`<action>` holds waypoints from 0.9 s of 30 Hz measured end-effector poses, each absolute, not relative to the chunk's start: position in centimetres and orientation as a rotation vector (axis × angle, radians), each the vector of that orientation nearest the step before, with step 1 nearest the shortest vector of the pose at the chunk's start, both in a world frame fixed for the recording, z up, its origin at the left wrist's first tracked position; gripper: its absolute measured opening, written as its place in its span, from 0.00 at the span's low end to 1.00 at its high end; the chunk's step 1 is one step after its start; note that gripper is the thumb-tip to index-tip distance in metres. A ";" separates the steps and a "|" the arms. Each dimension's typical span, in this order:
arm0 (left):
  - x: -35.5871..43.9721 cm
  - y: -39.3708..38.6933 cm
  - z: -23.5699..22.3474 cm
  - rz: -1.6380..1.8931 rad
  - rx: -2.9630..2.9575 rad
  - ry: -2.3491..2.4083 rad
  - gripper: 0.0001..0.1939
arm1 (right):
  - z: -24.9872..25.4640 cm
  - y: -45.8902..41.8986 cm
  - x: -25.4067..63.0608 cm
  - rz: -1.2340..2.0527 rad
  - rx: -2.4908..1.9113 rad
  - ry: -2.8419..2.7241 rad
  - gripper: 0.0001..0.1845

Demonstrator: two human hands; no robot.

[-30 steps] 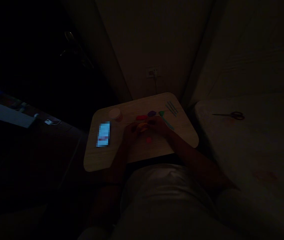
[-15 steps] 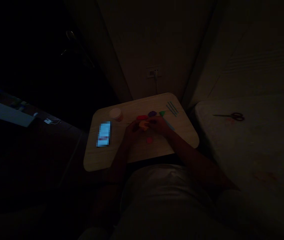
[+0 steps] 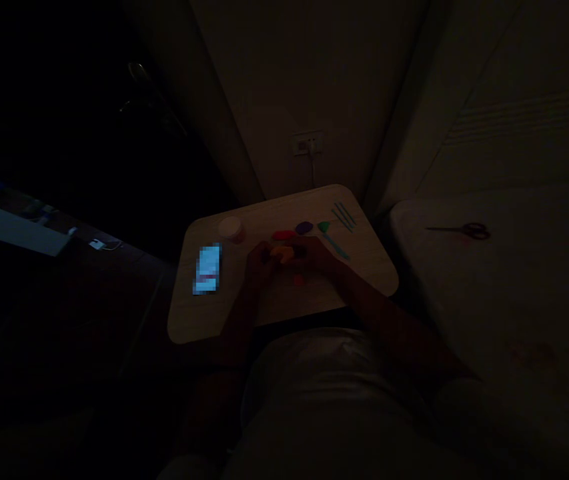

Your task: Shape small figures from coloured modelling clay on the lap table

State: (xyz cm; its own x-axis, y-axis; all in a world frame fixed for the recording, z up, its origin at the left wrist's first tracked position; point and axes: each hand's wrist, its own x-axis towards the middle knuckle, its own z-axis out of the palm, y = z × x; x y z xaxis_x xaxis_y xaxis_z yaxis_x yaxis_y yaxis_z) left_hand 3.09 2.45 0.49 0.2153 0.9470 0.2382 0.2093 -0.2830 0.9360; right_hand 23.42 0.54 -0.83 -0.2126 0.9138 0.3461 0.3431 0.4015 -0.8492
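Between my two hands is an orange lump of modelling clay (image 3: 283, 253), held over the small wooden table (image 3: 199, 313). My left hand (image 3: 261, 261) is closed on its left side, and my right hand (image 3: 310, 253) grips it from the right. Just beyond my fingers lies a red piece of clay (image 3: 284, 235), with a purple piece (image 3: 304, 228) and a green piece (image 3: 323, 227) to its right. A small red-orange piece (image 3: 299, 281) sits on the near side of my hands. Dim light hides the finger details.
A lit phone (image 3: 207, 269) and a lidded tub (image 3: 231, 229) are on the table's left. On the right lie a light-blue tool (image 3: 337, 247) and several thin sticks (image 3: 344, 217). Scissors (image 3: 464, 231) rest on the pale surface at right. A wall socket (image 3: 307, 143) holds a plug.
The orange clay has shifted slightly left and down, and now looks wider. My right hand has moved a little left with it, showing more of the light-blue tool.
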 end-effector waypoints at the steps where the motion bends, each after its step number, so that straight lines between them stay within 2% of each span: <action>1: 3.1 2.4 0.5 1.135 1.676 1.101 0.15 | -0.8 0.5 23.4 0.779 -1.102 -1.764 0.25; 4: 3.2 2.5 0.6 1.135 1.661 1.097 0.18 | -0.6 0.4 23.2 0.738 -1.080 -1.783 0.25; 8: 3.3 2.5 0.4 1.123 1.648 1.102 0.19 | -0.3 0.3 23.2 0.708 -1.041 -1.820 0.31; 17: 3.3 2.0 1.1 1.089 1.460 0.884 0.23 | -0.7 0.5 23.2 0.666 -1.151 -1.779 0.16; 27: 3.8 1.8 0.9 1.030 1.470 0.888 0.24 | -1.2 1.0 23.7 0.755 -1.127 -1.726 0.18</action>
State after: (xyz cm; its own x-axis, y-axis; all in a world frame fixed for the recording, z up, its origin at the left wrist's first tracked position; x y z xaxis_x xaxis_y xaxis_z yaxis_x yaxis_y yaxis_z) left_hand 3.79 1.78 0.92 0.3462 0.9287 0.1328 -0.0054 -0.1396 0.9902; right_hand 23.74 1.03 -1.22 -0.1673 0.9185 0.3583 0.3607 0.3953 -0.8448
